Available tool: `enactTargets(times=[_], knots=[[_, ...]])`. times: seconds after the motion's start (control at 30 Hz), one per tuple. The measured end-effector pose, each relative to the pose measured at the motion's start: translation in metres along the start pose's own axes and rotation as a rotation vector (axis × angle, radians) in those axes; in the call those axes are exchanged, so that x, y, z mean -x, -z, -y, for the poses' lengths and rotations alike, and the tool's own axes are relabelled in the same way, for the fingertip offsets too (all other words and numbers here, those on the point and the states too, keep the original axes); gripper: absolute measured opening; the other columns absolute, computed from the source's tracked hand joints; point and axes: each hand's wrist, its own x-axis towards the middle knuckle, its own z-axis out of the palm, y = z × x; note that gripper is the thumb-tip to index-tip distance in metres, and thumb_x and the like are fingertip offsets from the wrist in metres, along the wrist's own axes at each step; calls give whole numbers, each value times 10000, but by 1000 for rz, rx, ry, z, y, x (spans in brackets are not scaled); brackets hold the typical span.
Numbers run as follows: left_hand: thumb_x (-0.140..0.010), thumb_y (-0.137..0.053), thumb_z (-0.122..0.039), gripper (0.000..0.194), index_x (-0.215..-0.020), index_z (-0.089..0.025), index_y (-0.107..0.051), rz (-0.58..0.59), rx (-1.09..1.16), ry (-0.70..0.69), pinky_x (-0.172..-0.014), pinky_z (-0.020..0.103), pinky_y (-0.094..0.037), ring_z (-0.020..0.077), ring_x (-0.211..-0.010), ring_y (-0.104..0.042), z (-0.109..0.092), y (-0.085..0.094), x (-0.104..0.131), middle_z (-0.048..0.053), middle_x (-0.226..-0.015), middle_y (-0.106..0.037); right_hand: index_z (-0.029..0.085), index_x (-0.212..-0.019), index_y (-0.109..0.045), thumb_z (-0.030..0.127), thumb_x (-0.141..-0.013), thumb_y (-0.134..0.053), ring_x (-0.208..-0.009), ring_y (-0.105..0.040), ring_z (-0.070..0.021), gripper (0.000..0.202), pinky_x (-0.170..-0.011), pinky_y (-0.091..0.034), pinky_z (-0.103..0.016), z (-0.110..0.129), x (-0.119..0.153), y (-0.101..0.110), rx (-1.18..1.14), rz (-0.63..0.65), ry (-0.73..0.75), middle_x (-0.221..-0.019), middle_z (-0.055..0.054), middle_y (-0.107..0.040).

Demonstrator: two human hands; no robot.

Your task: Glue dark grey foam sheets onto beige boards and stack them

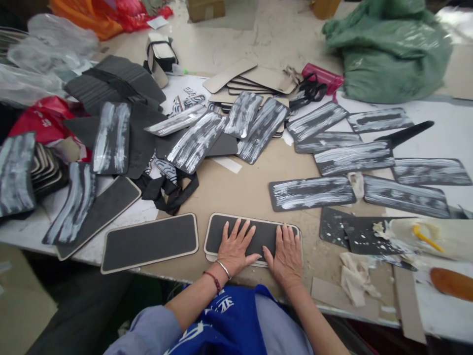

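While a white-streaked strip is lying well out to the left of the hands, a loose pale-bordered panel is resting between it and the left hand. And here's the grip: that hand is lying spread, palm down, clasping nothing, on the dark pale-edged piece; the right hand is resting open and flat toward the other end. Another pale edge is peeking out underneath, so good work is probably calling for even palm pressure, corners lined up, fingertips clear of the rims. Beyond the right hand, another streaked panel is lying flat, and farther right a crumpled cloth is lying, with a yellow handle showing past it.
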Motion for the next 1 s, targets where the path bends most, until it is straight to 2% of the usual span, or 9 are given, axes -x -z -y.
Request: enactTargets(times=[0.17, 0.27, 0.33, 0.43, 0.5, 0.6, 0.7, 0.83, 1.0], knots=[[-733, -433, -666, 777, -1370, -253, -265, -6, 25, 0, -1062, 576, -38, 298, -1322, -180, 0, -1, 1, 65, -1426, -311, 54, -1394, -155, 451, -842, -425, -1332, -135, -294, 731, -1044, -192, -522, 0, 0, 0, -17, -34, 4, -1425, -193, -254], [-710, -447, -685, 819, -1374, -245, -256, -16, 40, -5, -1058, 586, -56, 308, -1320, -184, 0, -1, 1, 83, -1420, -317, 79, -1399, -142, 411, -871, -375, -1325, -173, -271, 666, -1030, -243, -498, -6, 3, 1, -88, -75, -6, -1421, -178, -267], [-684, -453, -711, 855, -1376, -252, -250, -15, 63, -21, -1051, 601, -67, 322, -1322, -176, -1, -1, 1, 93, -1425, -304, 81, -1388, -183, 358, -897, -318, -1294, -252, -253, 579, -995, -309, -465, -14, 8, 3, -144, -158, -90, -1385, -184, -323], [-720, -457, -669, 787, -1368, -264, -266, -48, 143, -27, -1045, 593, -139, 320, -1326, -180, 1, 3, 5, 107, -1434, -278, 91, -1295, -371, 322, -905, -290, -1138, -433, -252, 460, -906, -387, -438, -32, 17, 5, -149, -250, -230, -1207, -182, -501], [-833, -409, -510, 613, -1359, -218, -291, -135, 229, 95, -1056, 538, -197, 281, -1328, -198, 7, 8, 11, 124, -1425, -290, 104, -1168, -500, 322, -900, -293, -1005, -500, -249, 402, -853, -410, -421, -43, 22, 6, -109, -209, -226, -1059, -160, -577], [-872, -346, -250, 470, -1308, -76, -366, -259, 421, 461, -1053, 452, -271, 251, -1287, -301, 27, 18, 21, 188, -1352, -383, 101, -1017, -576, 309, -889, -296, -897, -521, -245, 372, -805, -415, -395, -54, 24, 7, -42, -127, -163, -938, -150, -604], [-806, -377, -130, 395, -1163, -41, -523, -227, 665, 733, -1002, 414, -352, 251, -1143, -480, 53, 29, 27, 202, -1187, -542, 107, -980, -585, 299, -871, -312, -836, -526, -254, 351, -759, -410, -395, -59, 22, 6, 15, -93, -144, -871, -145, -610], [-771, -404, -109, 291, -917, -137, -654, -218, 788, 814, -843, 338, -477, 202, -913, -616, 78, 37, 25, 94, -951, -675, 119, -964, -585, 294, -858, -310, -780, -534, -265, 343, -712, -399, -392, -60, 18, 5, 71, -79, -142, -808, -140, -609], [-745, -495, -163, 178, -819, -134, -654, -235, 845, 833, -710, 272, -497, 170, -758, -633, 83, 37, 23, 55, -790, -683, 120, -967, -582, 288, -855, -314, -760, -540, -266, 337, -690, -388, -382, -58, 17, 5, 110, -64, -143, -795, -138, -607]])
